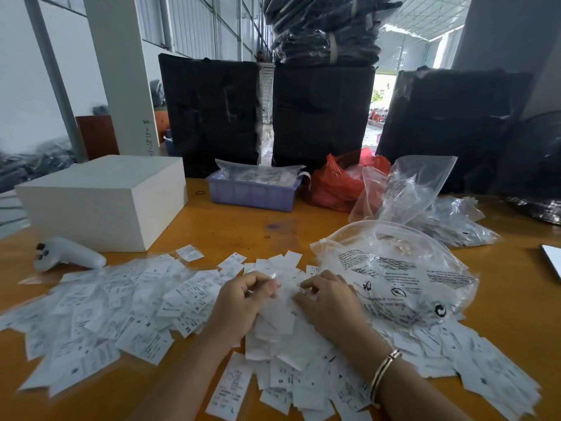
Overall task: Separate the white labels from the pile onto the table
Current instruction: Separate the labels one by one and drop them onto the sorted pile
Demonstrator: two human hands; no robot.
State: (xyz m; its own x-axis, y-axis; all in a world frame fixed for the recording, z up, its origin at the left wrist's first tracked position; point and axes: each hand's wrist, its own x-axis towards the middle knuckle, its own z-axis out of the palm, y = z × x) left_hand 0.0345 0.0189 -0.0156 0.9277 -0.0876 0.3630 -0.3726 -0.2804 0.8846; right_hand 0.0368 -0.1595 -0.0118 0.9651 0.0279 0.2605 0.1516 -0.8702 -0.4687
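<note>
White labels (127, 302) spread on table (230, 229); clear bag (403, 278) right, white box (103, 199) behind.

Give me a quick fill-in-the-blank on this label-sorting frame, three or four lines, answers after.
1. Both hands, left hand and right hand, work at the pile of white ____.
2. The bracelet sits on the ____ wrist.
3. The plastic tray at the back of the table is coloured ____.
4. The white box stands to the ____ of that tray.

Answers: labels; right; purple; left
</note>
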